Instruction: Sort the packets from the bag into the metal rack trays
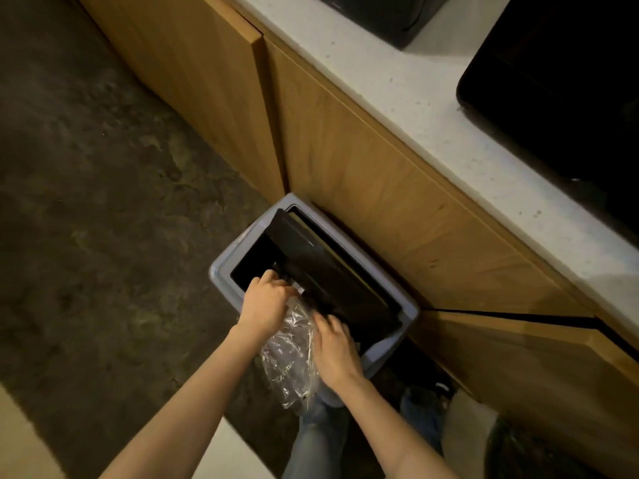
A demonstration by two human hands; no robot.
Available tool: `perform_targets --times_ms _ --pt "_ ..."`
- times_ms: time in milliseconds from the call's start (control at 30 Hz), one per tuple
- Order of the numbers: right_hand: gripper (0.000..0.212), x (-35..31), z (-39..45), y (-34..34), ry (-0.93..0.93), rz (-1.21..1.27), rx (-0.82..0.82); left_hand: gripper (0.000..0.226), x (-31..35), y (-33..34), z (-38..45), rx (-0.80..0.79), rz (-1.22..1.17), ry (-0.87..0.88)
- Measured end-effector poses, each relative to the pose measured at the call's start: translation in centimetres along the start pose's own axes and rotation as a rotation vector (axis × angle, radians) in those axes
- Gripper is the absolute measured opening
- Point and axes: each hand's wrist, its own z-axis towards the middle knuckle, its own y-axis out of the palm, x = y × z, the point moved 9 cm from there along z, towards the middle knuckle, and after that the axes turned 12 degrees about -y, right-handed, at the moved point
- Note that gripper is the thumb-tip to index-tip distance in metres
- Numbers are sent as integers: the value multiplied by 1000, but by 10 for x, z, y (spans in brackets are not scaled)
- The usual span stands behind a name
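Wooden cabinets back a grey bin on the floor. I hold a clear plastic bag at its opening, left hand and right hand both gripping it.

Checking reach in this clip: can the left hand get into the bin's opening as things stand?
Probably yes. The left hand is already at the bin opening, whose black lid is tipped back, leaving the near side open. The clear plastic bag sits beside it, not across it.
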Motion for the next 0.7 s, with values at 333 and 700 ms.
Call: perform_targets --times_ms 333,700 --pt "54 -5 -24 -2 -110 -332 114 31 2 39 6 -154 98 -160" --pt "42 -3 -66 -72 55 253 80 43 35 -27 -31 -421 3 -100"
